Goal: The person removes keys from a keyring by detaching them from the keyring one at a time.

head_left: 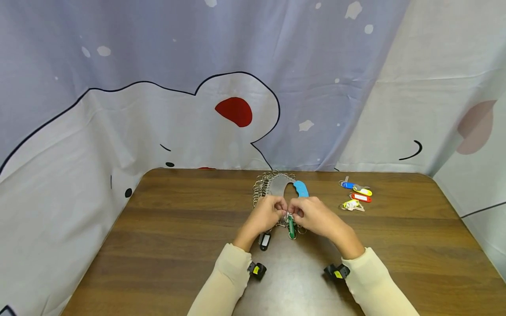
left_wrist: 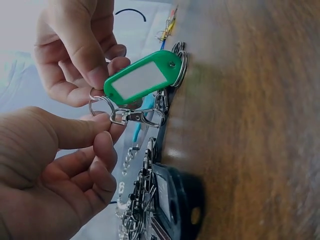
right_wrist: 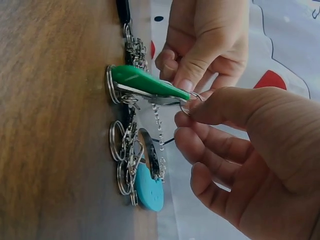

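Over the middle of the table, my left hand (head_left: pixel 265 214) and right hand (head_left: pixel 314 215) meet at a green key tag (left_wrist: pixel 137 77). Between left thumb and forefinger is the looped end of a silver swivel clasp (left_wrist: pixel 137 117). My right hand pinches the split ring (right_wrist: pixel 186 107) joined to the tag's end. The clasp and ring touch; whether they are linked cannot be told. A key (right_wrist: pixel 135 91) lies against the tag's underside. Behind the hands are many clasps and rings (head_left: pixel 258 186) around a curved grey piece (head_left: pixel 278 183) with a blue end (head_left: pixel 301 188).
A black key tag (head_left: pixel 265 241) lies just below my left hand. Off to the right are keys with blue (head_left: pixel 348 185), yellow (head_left: pixel 363 191) and red (head_left: pixel 361 198) tags, and another yellow-tagged key (head_left: pixel 352 205). A printed curtain (head_left: pixel 158 123) hangs behind the wooden table (head_left: pixel 178 245).
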A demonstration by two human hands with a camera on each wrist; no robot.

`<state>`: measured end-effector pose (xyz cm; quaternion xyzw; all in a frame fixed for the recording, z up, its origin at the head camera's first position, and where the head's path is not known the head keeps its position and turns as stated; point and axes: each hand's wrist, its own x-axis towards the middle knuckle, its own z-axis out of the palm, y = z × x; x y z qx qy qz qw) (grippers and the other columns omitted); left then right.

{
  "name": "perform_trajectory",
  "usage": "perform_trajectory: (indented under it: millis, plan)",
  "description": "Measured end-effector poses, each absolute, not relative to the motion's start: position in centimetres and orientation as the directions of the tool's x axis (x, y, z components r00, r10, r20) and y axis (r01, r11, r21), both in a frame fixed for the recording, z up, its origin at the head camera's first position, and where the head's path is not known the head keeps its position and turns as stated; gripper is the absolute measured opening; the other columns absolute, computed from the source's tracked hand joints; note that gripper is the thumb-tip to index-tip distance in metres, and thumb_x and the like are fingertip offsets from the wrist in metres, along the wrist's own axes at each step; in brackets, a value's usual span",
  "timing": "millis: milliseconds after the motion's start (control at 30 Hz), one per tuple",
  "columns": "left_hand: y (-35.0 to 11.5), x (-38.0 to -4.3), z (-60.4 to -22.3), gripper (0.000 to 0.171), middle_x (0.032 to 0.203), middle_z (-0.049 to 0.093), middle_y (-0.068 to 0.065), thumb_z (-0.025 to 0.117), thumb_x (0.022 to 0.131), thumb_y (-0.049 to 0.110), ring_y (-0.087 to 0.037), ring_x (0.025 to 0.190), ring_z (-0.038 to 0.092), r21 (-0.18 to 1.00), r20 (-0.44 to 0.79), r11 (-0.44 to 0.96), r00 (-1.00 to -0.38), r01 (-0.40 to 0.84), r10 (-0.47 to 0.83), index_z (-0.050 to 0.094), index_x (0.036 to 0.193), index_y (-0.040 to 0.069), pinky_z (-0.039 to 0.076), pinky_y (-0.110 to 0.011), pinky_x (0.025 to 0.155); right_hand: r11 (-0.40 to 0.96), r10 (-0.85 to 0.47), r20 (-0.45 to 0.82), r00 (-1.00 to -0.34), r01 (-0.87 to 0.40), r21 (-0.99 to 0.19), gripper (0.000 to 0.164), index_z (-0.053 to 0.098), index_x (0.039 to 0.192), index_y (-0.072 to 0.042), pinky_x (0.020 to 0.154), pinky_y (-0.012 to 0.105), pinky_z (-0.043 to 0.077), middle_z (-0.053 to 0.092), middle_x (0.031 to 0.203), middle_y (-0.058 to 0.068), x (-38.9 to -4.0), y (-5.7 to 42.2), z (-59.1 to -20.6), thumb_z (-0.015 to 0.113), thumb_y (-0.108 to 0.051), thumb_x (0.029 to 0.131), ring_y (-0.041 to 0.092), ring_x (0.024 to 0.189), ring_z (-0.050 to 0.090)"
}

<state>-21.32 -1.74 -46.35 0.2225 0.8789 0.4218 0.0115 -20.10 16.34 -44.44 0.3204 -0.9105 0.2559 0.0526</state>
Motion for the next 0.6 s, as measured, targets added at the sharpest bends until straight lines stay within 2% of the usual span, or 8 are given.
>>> perform_trajectory:
  millis: [300,467,600]
  plan:
    - [-1.62,-21.37,-46.49,0.011,0.071,0.070,-0.005,0.073,0.079,-0.001,-0.008,0.063,0.059,0.735,0.223,0.544,-0.901,0.406,0.371,0.067,0.075,0.007,0.049,-0.020,0.056,0.657,-0.540,0.324,-0.777,-0.629,-0.416,0.013,0.072,0.082,-0.011,0.056,0.028,0.050,0.066,0.072,-0.003,-20.18,16.23,-44.68,0.067,0.000,0.077,0.012,0.063,0.056]
    - [-1.62,-21.32,-46.29,0.011,0.067,0.069,-0.003,0.076,0.079,0.003,-0.007,0.058,0.057,0.728,0.229,0.570,-0.918,0.381,0.323,0.069,0.072,0.008,0.047,-0.019,0.053,0.648,-0.533,0.349,-0.770,-0.638,-0.416,0.014,0.073,0.081,-0.011,0.057,0.030,0.051,0.068,0.073,-0.002,-20.30,16.27,-44.66,0.067,0.001,0.077,0.016,0.064,0.059]
    - [-1.72,-21.36,-46.20,0.011,0.066,0.067,-0.002,0.075,0.079,0.003,-0.007,0.058,0.056,0.723,0.226,0.570,-0.914,0.390,0.338,0.069,0.073,0.009,0.047,-0.019,0.053,0.644,-0.533,0.332,-0.778,-0.628,-0.437,0.012,0.073,0.083,-0.011,0.057,0.030,0.050,0.067,0.074,-0.002,-20.36,16.40,-44.66,0.068,-0.001,0.078,0.018,0.065,0.060]
